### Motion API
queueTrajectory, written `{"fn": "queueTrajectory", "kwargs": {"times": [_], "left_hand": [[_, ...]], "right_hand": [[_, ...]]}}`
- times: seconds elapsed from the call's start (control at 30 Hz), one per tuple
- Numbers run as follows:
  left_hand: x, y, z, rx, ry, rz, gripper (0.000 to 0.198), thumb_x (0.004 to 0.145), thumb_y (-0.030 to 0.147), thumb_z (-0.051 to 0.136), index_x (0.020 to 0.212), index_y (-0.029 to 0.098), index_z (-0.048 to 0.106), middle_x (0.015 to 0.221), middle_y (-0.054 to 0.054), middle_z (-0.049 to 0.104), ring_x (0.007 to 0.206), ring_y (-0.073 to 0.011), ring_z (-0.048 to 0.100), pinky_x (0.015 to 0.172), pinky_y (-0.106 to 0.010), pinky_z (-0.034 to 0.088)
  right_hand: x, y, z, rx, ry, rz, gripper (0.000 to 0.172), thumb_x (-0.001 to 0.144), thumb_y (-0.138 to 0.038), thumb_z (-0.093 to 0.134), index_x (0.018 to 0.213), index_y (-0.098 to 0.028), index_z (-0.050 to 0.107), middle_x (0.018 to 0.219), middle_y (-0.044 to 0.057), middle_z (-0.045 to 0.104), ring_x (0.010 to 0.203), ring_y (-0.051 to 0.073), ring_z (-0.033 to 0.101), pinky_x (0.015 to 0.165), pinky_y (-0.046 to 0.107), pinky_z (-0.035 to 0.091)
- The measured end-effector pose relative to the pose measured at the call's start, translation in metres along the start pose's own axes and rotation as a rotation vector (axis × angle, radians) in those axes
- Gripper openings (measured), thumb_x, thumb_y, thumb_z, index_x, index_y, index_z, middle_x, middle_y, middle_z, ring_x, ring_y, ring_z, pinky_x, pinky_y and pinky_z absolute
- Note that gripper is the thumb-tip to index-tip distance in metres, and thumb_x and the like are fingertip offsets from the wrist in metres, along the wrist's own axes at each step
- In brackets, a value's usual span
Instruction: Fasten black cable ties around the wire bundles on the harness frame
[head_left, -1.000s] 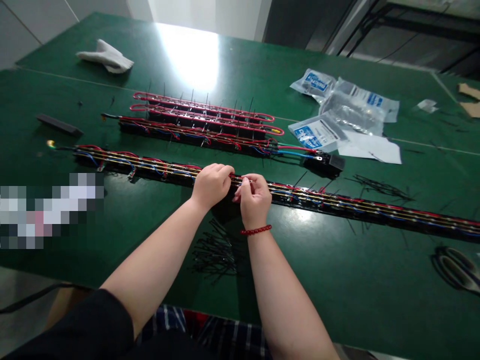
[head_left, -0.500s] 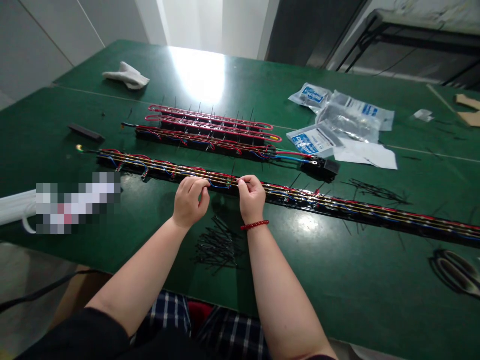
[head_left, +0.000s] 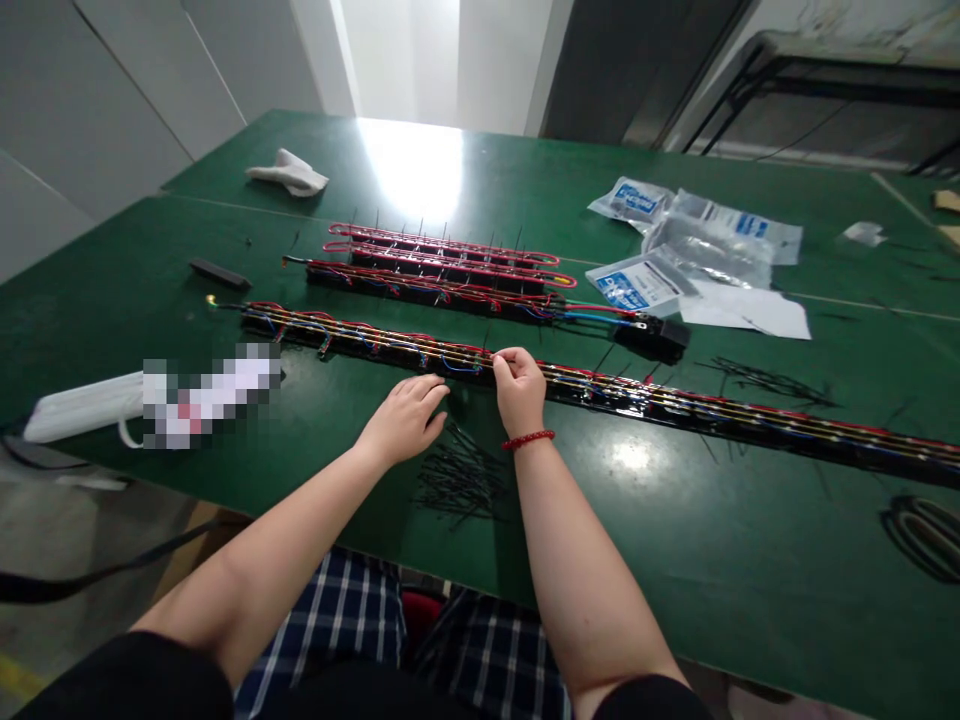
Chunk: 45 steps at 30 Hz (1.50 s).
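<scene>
A long black battery-like strip (head_left: 360,340) with red, yellow and blue wires along its top runs diagonally across the table. My right hand (head_left: 521,392), with a red bead bracelet at the wrist, is closed in a pinch at the strip's wires; what its fingertips hold is hidden. On the near side of the strip, my left hand (head_left: 409,418) hovers with fingers loosely stretched and nothing visible in them. It is just left of a loose pile of thin black cable ties (head_left: 461,478).
Behind lie shorter wired black strips (head_left: 427,290) with a black connector block (head_left: 651,338). Clear plastic bags (head_left: 709,245), a white glove (head_left: 289,175), a dark bar (head_left: 219,273), more cable ties (head_left: 772,380) and scissors (head_left: 926,535) lie on the green table (head_left: 675,580).
My left hand has come away from the strip toward the cable tie pile and its fingers have opened out. My right hand stays pinched at the strip. The camera view has shifted slightly.
</scene>
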<state>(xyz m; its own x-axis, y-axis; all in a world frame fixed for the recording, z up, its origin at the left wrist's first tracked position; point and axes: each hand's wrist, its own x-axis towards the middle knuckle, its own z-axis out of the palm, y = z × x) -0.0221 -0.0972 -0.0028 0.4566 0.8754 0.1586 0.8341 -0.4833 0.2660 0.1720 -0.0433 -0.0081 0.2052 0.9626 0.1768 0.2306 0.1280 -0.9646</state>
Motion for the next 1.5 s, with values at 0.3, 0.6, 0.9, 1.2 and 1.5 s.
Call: {"fn": "queueTrajectory", "kwargs": {"times": [0.3,0.6,0.9,1.2,1.5], "left_hand": [[0.012,-0.001,-0.002,-0.011,0.018,-0.028,0.032,0.092,0.029,0.051,0.122,0.022,0.058,0.129,-0.009,0.061,0.12,-0.0273,0.053,0.106,-0.046,0.041],[0.01,-0.005,0.002,-0.014,0.096,-0.043,0.032,0.09,0.026,0.052,0.12,0.02,0.059,0.125,-0.01,0.061,0.117,-0.0276,0.055,0.103,-0.044,0.044],[0.007,-0.006,0.002,-0.004,0.137,-0.04,0.033,0.089,0.024,0.051,0.12,0.018,0.061,0.127,-0.011,0.062,0.121,-0.0282,0.054,0.106,-0.044,0.043],[0.0,-0.01,-0.005,-0.122,0.039,0.139,0.024,0.089,0.019,0.048,0.101,0.023,0.069,0.11,-0.006,0.069,0.11,-0.0234,0.06,0.099,-0.042,0.046],[-0.004,-0.009,-0.011,-0.143,0.008,0.242,0.026,0.087,0.029,0.057,0.108,0.026,0.07,0.111,-0.006,0.069,0.109,-0.0241,0.06,0.096,-0.042,0.046]], "right_hand": [[-0.004,0.001,-0.001,-0.064,-0.065,0.022,0.022,0.082,-0.039,0.056,0.081,-0.019,0.063,0.055,-0.006,0.051,0.049,0.01,0.039,0.053,0.024,0.031],[-0.015,-0.002,-0.01,-0.239,-0.152,-0.043,0.027,0.082,-0.042,0.055,0.082,-0.018,0.068,0.054,-0.006,0.049,0.051,0.01,0.04,0.054,0.025,0.03],[-0.034,-0.001,-0.032,-0.232,-0.205,-0.02,0.027,0.077,-0.039,0.058,0.088,-0.018,0.072,0.058,-0.006,0.046,0.055,0.011,0.04,0.057,0.025,0.033],[-0.063,0.003,-0.041,-0.325,-0.216,-0.11,0.023,0.077,-0.034,0.057,0.084,-0.019,0.072,0.067,-0.001,0.054,0.064,0.014,0.048,0.061,0.027,0.039],[-0.056,0.003,-0.036,-0.366,-0.139,-0.051,0.024,0.079,-0.035,0.055,0.085,-0.019,0.071,0.066,0.0,0.06,0.061,0.014,0.051,0.06,0.026,0.038]]}}
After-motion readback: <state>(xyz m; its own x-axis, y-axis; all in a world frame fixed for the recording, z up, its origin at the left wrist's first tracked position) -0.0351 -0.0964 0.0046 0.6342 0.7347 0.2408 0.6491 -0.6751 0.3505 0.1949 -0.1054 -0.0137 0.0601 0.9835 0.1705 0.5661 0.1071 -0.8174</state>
